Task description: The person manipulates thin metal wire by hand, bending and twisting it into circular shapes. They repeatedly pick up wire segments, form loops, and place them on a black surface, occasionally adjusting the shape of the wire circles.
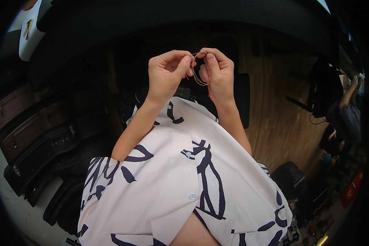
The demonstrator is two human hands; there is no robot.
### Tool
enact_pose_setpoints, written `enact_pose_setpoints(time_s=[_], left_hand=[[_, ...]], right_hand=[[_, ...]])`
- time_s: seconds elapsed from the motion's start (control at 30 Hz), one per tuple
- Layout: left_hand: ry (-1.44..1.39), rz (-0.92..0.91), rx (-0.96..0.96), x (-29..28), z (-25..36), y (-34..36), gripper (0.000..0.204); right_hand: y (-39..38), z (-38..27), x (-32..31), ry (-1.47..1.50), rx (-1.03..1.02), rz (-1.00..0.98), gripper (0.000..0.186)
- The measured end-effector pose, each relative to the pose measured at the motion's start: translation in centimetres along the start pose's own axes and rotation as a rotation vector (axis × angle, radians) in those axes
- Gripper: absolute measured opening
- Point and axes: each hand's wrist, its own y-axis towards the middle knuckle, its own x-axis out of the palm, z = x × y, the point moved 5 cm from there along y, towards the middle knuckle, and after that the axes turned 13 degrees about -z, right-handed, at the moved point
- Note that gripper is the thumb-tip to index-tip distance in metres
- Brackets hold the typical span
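A thin gold-brown instrument string (200, 83), wound into a small loose coil, is held up in front of my chest. My left hand (165, 76) pinches the coil's left side between thumb and fingertips. At the other side, my right hand (220, 76) grips it with the thumb pressed against the bent index finger. The loops sag down between the two hands. A short end of the string shows below my left fingertips. Both forearms reach up from below, and the string's exact ends are partly hidden by my fingers.
Several brown and black instrument cases (37, 127) stand in a row at the left. A dark table edge (184, 18) spans the far side, with a white object (30, 41) at far left. Wooden floor (270, 106) lies right; another person (346, 115) is at far right.
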Motion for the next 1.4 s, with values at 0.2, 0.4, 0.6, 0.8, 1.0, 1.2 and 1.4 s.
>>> enact_pose_setpoints(time_s=[0.2, 0.4, 0.6, 0.8, 1.0, 1.2, 1.4], left_hand=[[0.006, -0.152, -0.178, -1.5, 0.6, 0.2, 0.013], [0.029, -0.354, -0.436, -0.2, 1.6, -0.6, 0.014], [0.466, -0.217, -0.390, 1.5, 0.4, 0.0, 0.017], [0.871, -0.076, 0.023, 4.0, 3.1, 1.2, 0.010], [0.607, -0.126, 0.108, 3.8, 4.1, 1.8, 0.011], [0.610, -0.063, 0.178, 2.2, 4.6, 0.9, 0.009], [0.672, -0.027, 0.131, 1.8, 6.3, 0.6, 0.011]], right_hand=[[0.3, -2.6, 0.1, -0.577, -0.121, 0.008, 0.014], [0.6, -4.4, 0.0, -1.124, -0.310, -0.151, 0.014], [-0.4, -4.5, 0.4, -1.262, -0.396, -0.017, 0.007], [-0.8, -4.2, 0.5, -0.768, -0.369, 0.127, 0.017], [0.2, -3.4, 0.2, 0.243, -0.109, -0.215, 0.046], [0.9, -4.5, -0.4, 0.064, -0.101, -0.167, 0.029], [0.1, -7.4, -0.8, -0.237, -0.300, 0.011, 0.005]])
